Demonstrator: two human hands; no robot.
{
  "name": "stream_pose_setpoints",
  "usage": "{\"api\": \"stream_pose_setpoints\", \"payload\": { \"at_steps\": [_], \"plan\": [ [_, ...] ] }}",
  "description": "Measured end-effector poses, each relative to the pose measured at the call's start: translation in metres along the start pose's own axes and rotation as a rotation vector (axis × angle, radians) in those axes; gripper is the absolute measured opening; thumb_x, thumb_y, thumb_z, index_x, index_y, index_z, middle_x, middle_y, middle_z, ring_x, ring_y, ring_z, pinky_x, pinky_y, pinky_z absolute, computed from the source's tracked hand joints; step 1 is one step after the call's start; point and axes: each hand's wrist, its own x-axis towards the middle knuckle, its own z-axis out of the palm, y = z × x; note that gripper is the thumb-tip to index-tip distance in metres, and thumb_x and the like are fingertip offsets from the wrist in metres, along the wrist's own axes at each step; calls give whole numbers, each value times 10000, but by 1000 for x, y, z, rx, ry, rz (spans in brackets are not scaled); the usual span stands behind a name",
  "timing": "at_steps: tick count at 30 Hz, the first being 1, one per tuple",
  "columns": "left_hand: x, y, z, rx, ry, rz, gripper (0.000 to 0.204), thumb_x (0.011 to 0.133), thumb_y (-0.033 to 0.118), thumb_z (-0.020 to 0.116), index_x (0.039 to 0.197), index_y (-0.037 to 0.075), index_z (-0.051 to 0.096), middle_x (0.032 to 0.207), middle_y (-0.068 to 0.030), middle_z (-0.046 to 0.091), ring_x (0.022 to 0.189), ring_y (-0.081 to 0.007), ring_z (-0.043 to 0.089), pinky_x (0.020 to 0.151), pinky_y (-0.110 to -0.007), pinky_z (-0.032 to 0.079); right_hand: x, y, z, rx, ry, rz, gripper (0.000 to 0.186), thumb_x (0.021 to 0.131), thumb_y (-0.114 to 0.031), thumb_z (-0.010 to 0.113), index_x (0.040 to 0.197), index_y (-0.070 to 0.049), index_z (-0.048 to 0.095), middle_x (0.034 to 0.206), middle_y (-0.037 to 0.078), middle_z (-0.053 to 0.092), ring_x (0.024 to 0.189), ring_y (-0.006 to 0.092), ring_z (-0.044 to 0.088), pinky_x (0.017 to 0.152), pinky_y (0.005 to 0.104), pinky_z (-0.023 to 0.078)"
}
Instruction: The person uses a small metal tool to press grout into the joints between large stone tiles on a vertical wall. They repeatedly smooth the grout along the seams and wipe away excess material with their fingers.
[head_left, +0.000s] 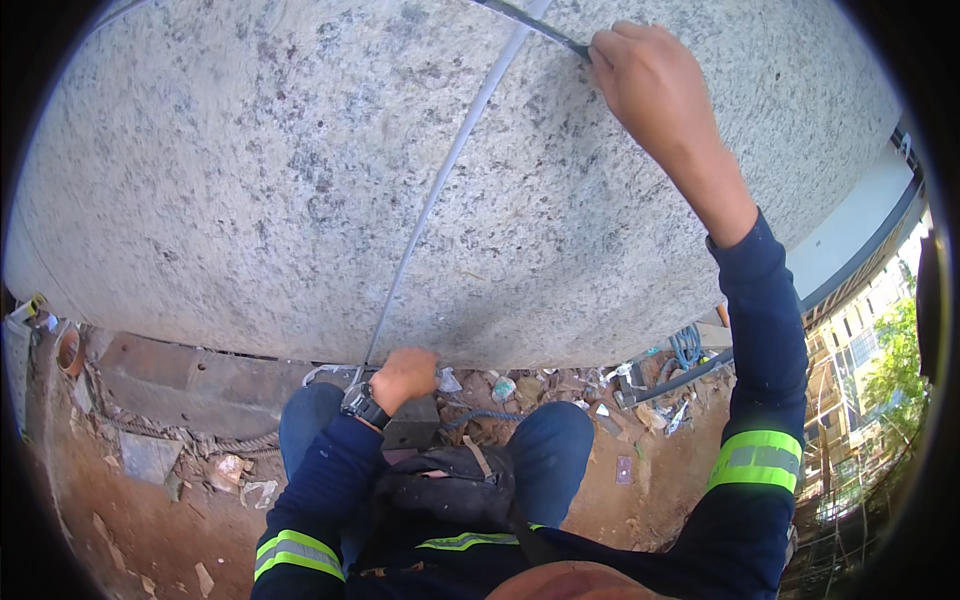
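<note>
A large rounded surface (300, 180), pale grey with dark speckles, fills the upper part of the view. Down across it runs a narrow whitish strap (432, 195), from the top edge to near my left wrist. My right hand (650, 85) is closed on the end of a dark, thin bar (540, 27), which crosses the strap at the top. Low down, by the surface's bottom edge, my left hand (405, 375) is curled closed beside the strap's lower end. What its fingers hold is hidden.
A concrete beam (180, 385) lies along the surface's base at left. Rubble and scraps (500, 388) litter the brown dirt (640, 480). A blue coiled line (686, 345) and a dark pipe (690, 375) are at right. A rope (235, 443) lies at left. My knees are bent beneath.
</note>
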Motion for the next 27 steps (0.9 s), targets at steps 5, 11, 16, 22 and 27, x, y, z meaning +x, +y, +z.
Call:
{"api": "stream_pose_setpoints", "payload": {
  "at_steps": [5, 11, 16, 22, 27],
  "plan": [
    [0, 3, 10, -5, 126, 32, 320, 836, 254, 717, 1060, 32, 769, 1028, -235, 765, 1002, -422, 735, 880, -515, 586, 9, 0, 4, -19, -36, 32, 128, 944, -115, 656, 858, -25, 687, 830, 139, 661, 830, 372, 652, 768, 487, 532],
    [3, 6, 10, 13, 60, -13, 349, 838, 257, 701, 1100, 38, 773, 1043, -235, 767, 1011, -422, 736, 882, -510, 589, 3, -18, 11, -85, -16, 32, 62, 854, -53, 649, 803, -38, 681, 794, 113, 667, 782, 315, 631, 737, 456, 540],
    [13, -1, 20, 69, -84, -46, 522, 882, 400, 745, 1257, 39, 716, 1174, -234, 744, 1120, -429, 693, 979, -512, 548, 6, -14, 22, -5, 51, 10, 25, 841, -25, 634, 831, -21, 658, 849, 136, 659, 823, 347, 644, 736, 452, 547],
    [16, -31, 30, 92, -60, -76, 531, 875, 430, 744, 1266, 72, 737, 1211, -229, 738, 1143, -428, 690, 993, -502, 548, -14, -6, 7, 171, 65, 15, 42, 843, 1, 596, 871, -15, 622, 884, 142, 628, 896, 358, 625, 795, 447, 537],
    [9, -34, 23, 52, -3, -78, 395, 834, 317, 723, 1075, 12, 793, 1126, -262, 751, 1075, -433, 716, 946, -507, 572, -24, -3, -10, 224, -39, 50, 47, 869, 2, 581, 913, -11, 586, 889, 143, 580, 904, 351, 611, 789, 456, 524]
  ]
}}
